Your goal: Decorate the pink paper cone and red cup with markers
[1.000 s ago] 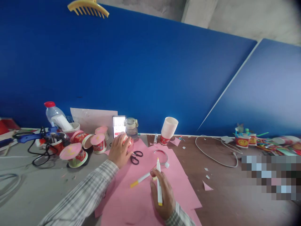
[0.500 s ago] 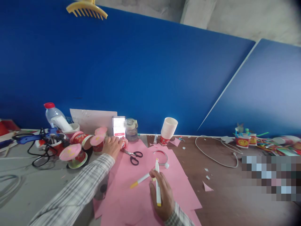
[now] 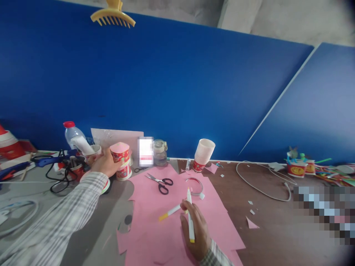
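Observation:
My left hand (image 3: 103,163) is closed around a red patterned paper cup (image 3: 122,156) with a pink top, directly above or in front of another red paper cup (image 3: 124,173); I cannot tell whether they touch. Most of its fingers are hidden behind the cup. My right hand (image 3: 196,225) grips a white marker (image 3: 190,218), its uncapped tip pointing away from me. Under that hand lie pink paper sheets (image 3: 155,236). A second marker with a yellow end (image 3: 169,213) rests on them beside my right fingers. Black-handled scissors (image 3: 162,182) lie open farther up the paper.
Along the blue partition (image 3: 172,81) stand a red-capped bottle (image 3: 73,135), a lit phone (image 3: 146,151), a clear jar (image 3: 160,153) and a leaning stack of paper cups (image 3: 203,153). A roll of tape (image 3: 194,186) lies on the paper. A white cable (image 3: 257,194) loops at right.
My left hand has moved left, from beside the phone to the group of cups, and now grasps a pink-topped cup. My right hand still holds the marker. The view has shifted slightly.

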Demonstrator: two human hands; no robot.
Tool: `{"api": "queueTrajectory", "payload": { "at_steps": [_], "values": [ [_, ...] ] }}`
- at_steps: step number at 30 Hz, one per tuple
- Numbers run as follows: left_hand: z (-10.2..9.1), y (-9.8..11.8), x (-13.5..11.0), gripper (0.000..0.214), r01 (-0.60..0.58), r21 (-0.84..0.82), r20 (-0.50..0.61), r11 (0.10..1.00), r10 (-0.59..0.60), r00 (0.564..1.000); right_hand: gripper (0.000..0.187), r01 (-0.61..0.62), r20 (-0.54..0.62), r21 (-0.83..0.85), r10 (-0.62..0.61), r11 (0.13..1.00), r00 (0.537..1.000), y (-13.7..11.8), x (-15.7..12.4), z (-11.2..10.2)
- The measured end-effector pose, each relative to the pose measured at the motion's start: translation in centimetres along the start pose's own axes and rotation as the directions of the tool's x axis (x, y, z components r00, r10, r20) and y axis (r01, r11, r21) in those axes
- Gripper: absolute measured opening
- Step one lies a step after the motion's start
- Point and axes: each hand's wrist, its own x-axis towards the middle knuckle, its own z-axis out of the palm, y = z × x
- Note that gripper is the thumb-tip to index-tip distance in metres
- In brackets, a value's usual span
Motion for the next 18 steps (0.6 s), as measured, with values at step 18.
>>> {"api": "queueTrajectory", "payload": {
  "at_steps": [18],
  "values": [
    [1.4, 0.0, -1.2, 0.061, -0.123, 0.141, 0.155, 0.982, 0.101, 0.983, 0.045, -0.004, 0.025, -0.006, 0.004, 1.0, 1.0, 0.0, 0.2, -0.2]
  ]
}}
